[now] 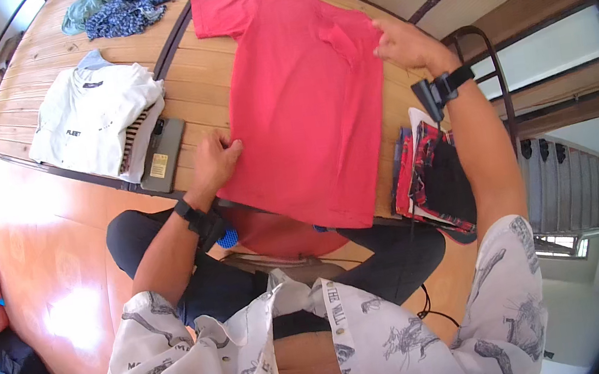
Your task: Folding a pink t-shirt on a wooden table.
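A red short-sleeved T-shirt (301,113) lies spread on a wooden slatted bed board (195,81). Its collar end points away from me, and the hem hangs over the near edge. One sleeve stretches out at the far left; at the upper right the cloth is rumpled, and no sleeve sticks out there. My left hand (216,161) pinches the shirt's left side near the hem, fingers curled. At the upper right side, my right hand (408,45) has thumb and fingers on the cloth edge, seemingly gripping it. Both wrists wear black straps.
Left of the shirt sits a stack of folded shirts, a white one (80,119) on top, beside a grey phone-like device (164,156). Folded dark and red plaid clothes (437,174) are at the right. Crumpled blue and green garments (125,8) lie farther back. A metal bed rail (497,70) rises at right.
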